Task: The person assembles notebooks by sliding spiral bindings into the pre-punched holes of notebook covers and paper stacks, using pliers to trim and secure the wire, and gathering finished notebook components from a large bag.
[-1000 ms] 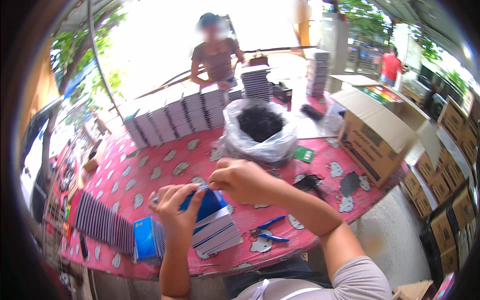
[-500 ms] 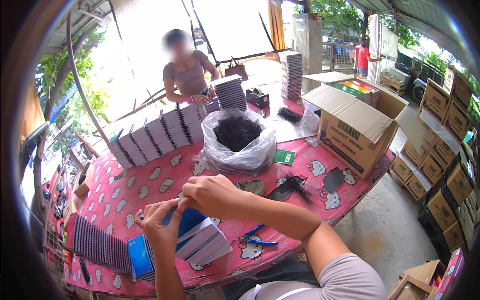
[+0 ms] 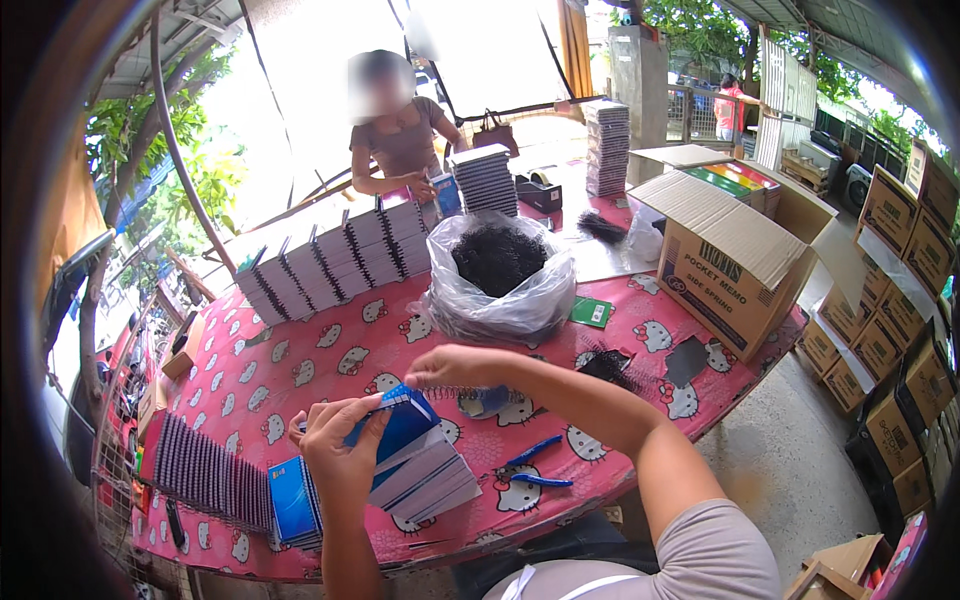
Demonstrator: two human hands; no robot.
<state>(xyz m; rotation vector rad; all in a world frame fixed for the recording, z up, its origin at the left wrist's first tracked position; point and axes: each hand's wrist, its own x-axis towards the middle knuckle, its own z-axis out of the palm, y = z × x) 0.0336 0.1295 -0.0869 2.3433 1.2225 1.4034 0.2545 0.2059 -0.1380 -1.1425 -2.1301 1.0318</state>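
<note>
Pink cat-print cloth (image 3: 320, 365) covers this open-air work table; clock positions are from the notebook in hand. Left hand (image 3: 342, 425) has thumb and fingers clamped on the upper edge of a small, blue-covered paper notebook (image 3: 405, 420), held up tilted over the near side of the table. Right hand (image 3: 455, 367) is at its 1 o'clock corner, fingers curled in, but I can't make out whether they're pinching anything. Around that corner a thin, dark wire coil (image 3: 478, 393) runs out toward 3 o'clock, partly by the right wrist. My guess is the left pinch is there to steady that edge so the other hand can get at it. Looks-wise, the cover's a shiny deep blue, with little pale marks along the upper edge, maybe holes, too tiny to be sure. White paper pads with blue stripes (image 3: 425, 480) lie slightly fanned at 5. Blue-handled metal cutters (image 3: 540, 482) sit at 4, probably parked for the right hand. A long row of spiral-bound notebooks (image 3: 210, 475) is at 8 to 9, likely packed tight to save space. At 1 there's a clear plastic bag (image 3: 500, 325) full of black coils (image 3: 500, 255), central enough to share with the co-worker (image 3: 400, 148) at 12, I'd say. Big brown cardboard box (image 3: 720, 290) at 2.
</note>
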